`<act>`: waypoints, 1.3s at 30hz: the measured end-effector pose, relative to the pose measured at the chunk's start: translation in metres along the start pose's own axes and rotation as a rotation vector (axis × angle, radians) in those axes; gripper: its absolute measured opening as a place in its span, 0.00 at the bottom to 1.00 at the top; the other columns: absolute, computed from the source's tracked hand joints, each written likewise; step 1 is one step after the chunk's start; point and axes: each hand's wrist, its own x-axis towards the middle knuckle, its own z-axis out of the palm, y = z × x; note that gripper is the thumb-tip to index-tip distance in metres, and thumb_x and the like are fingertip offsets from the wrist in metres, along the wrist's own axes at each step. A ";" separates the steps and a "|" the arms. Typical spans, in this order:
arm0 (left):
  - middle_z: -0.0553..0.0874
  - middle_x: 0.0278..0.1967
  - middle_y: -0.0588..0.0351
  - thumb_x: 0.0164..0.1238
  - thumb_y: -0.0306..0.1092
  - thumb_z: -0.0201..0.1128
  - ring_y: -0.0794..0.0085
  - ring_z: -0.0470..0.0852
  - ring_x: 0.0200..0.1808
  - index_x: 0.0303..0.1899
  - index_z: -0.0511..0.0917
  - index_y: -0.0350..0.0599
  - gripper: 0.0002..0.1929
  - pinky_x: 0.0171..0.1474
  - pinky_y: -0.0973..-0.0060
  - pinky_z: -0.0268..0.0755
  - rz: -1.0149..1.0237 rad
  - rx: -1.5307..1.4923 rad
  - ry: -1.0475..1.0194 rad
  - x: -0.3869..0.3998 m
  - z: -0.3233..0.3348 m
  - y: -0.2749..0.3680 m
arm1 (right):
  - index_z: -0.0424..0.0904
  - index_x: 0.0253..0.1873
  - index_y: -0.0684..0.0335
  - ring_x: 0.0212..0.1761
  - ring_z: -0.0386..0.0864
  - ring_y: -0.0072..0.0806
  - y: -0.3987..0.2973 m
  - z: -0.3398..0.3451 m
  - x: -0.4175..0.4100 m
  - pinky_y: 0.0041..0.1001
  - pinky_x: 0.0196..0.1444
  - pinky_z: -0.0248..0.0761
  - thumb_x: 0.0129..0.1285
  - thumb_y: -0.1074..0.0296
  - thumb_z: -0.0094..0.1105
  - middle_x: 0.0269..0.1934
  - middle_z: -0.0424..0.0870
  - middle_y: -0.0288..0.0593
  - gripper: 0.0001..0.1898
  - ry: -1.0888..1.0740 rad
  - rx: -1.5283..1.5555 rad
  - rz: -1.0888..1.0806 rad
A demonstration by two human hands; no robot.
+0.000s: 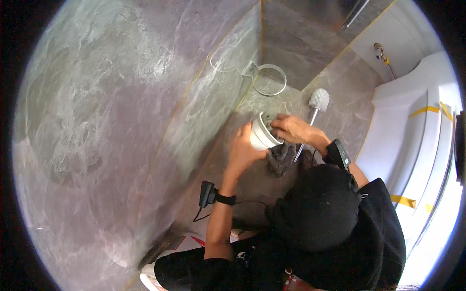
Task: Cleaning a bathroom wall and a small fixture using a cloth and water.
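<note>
My left hand [241, 147] grips a white cup [259, 137], a toilet-brush holder by its look, from the outside. The cup is tilted, its mouth facing my right hand [291, 128]. The fingers of that hand are at the mouth, pressing a grey cloth [268, 119] against the inside; the fingertips are partly hidden. More dark grey cloth [279, 162] hangs below the cup. Beside my right hand is a toilet brush with a white bristle head [319, 99] and a thin metal handle [300, 150].
A ring-shaped holder [269, 95] is fixed to the glossy marbled wall [120, 120], which reflects it. To the right stands a white bathroom fixture [393, 120] with yellow tape [403, 201]. A metal valve [378, 51] sits behind it. Black devices are strapped to both wrists.
</note>
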 end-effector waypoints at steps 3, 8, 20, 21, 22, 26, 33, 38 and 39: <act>0.78 0.46 0.48 0.28 0.37 0.76 0.54 0.77 0.48 0.54 0.67 0.38 0.42 0.51 0.61 0.67 0.173 0.493 0.072 0.004 0.003 -0.008 | 0.76 0.41 0.65 0.36 0.75 0.34 -0.003 -0.004 -0.007 0.33 0.40 0.69 0.61 0.63 0.51 0.33 0.77 0.50 0.11 -0.230 0.436 0.143; 0.76 0.49 0.46 0.29 0.40 0.76 0.54 0.74 0.51 0.55 0.67 0.41 0.42 0.55 0.59 0.63 0.244 0.304 0.216 0.004 0.007 -0.036 | 0.76 0.43 0.65 0.36 0.71 0.21 0.000 -0.026 -0.028 0.24 0.42 0.66 0.63 0.63 0.49 0.33 0.79 0.34 0.12 -0.052 0.735 0.284; 0.78 0.42 0.44 0.30 0.42 0.77 0.50 0.77 0.45 0.53 0.68 0.41 0.41 0.46 0.60 0.71 0.226 0.185 0.157 0.007 0.016 -0.018 | 0.78 0.42 0.67 0.24 0.73 0.21 -0.026 0.008 0.013 0.25 0.28 0.69 0.65 0.63 0.51 0.26 0.77 0.36 0.12 -0.015 0.866 0.351; 0.78 0.42 0.44 0.29 0.41 0.76 0.49 0.76 0.44 0.52 0.68 0.40 0.40 0.46 0.59 0.70 0.225 0.194 0.107 0.007 0.009 -0.015 | 0.77 0.42 0.67 0.25 0.75 0.26 -0.024 0.010 0.015 0.27 0.30 0.69 0.64 0.66 0.51 0.26 0.78 0.39 0.11 -0.008 0.742 0.110; 0.78 0.42 0.44 0.29 0.41 0.76 0.49 0.76 0.44 0.52 0.68 0.40 0.40 0.46 0.59 0.70 0.218 0.193 0.105 0.006 0.005 -0.011 | 0.77 0.42 0.67 0.27 0.76 0.31 -0.021 0.011 0.016 0.30 0.32 0.70 0.63 0.68 0.50 0.26 0.80 0.42 0.10 0.002 0.612 -0.127; 0.78 0.43 0.44 0.30 0.38 0.76 0.50 0.77 0.45 0.52 0.69 0.40 0.39 0.46 0.61 0.70 0.232 0.154 0.034 0.005 -0.005 -0.010 | 0.76 0.48 0.66 0.43 0.77 0.44 -0.038 -0.026 0.015 0.34 0.44 0.69 0.56 0.73 0.56 0.43 0.79 0.54 0.13 -0.289 0.104 -0.081; 0.79 0.45 0.45 0.30 0.35 0.75 0.55 0.79 0.49 0.54 0.69 0.39 0.39 0.50 0.65 0.71 0.094 -0.080 -0.014 0.006 -0.013 -0.025 | 0.74 0.53 0.65 0.56 0.71 0.44 -0.042 -0.034 -0.005 0.36 0.59 0.64 0.54 0.73 0.58 0.55 0.75 0.47 0.19 0.075 0.166 -0.210; 0.80 0.42 0.45 0.30 0.34 0.74 0.54 0.79 0.47 0.53 0.69 0.41 0.39 0.48 0.64 0.71 0.016 -0.157 -0.139 0.004 -0.012 -0.013 | 0.74 0.51 0.66 0.53 0.73 0.47 -0.044 -0.011 0.011 0.35 0.55 0.68 0.52 0.79 0.57 0.52 0.75 0.50 0.19 -0.027 0.301 -0.182; 0.81 0.43 0.45 0.29 0.33 0.74 0.53 0.80 0.47 0.53 0.70 0.41 0.39 0.48 0.64 0.71 0.026 -0.130 -0.140 0.005 -0.012 -0.012 | 0.74 0.51 0.66 0.52 0.74 0.47 -0.042 -0.012 0.017 0.34 0.54 0.68 0.52 0.79 0.57 0.51 0.76 0.50 0.18 -0.058 0.310 -0.177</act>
